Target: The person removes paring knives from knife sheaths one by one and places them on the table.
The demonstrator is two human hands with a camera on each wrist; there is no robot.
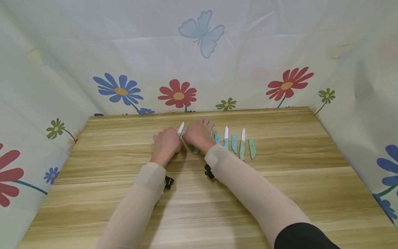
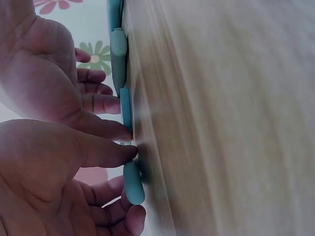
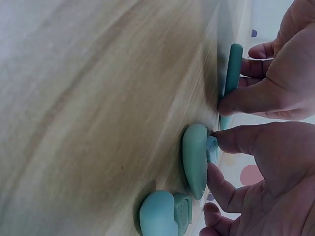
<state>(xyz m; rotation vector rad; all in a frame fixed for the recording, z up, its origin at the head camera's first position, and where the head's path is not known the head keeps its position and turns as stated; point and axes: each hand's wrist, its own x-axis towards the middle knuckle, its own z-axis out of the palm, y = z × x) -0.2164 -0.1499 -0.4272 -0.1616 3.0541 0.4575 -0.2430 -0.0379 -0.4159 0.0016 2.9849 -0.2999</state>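
Observation:
In the head view my left hand [image 1: 168, 141] is at a small knife [image 1: 180, 128] whose white blade points away from me. Its teal handle [image 2: 133, 183] is between the left thumb and fingers in the left wrist view. Close beside it, my right hand [image 1: 199, 135] has thumb and fingertips around a light blue blade sheath [image 3: 211, 149], low at the tabletop. The two thumbs nearly meet in the left wrist view. A green knife handle [image 3: 195, 160] lies right by the right fingers; the rest of that knife is mostly hidden under the hand.
To the right stand in a row a blue-handled knife [image 1: 226, 138], a green-handled knife [image 1: 242, 145], blue sheaths [image 1: 234, 144] and a green sheath [image 1: 252, 148]. They lie on a wood-grain table [image 1: 280, 193]. A flowered curtain [image 1: 242, 52] closes off the back and sides.

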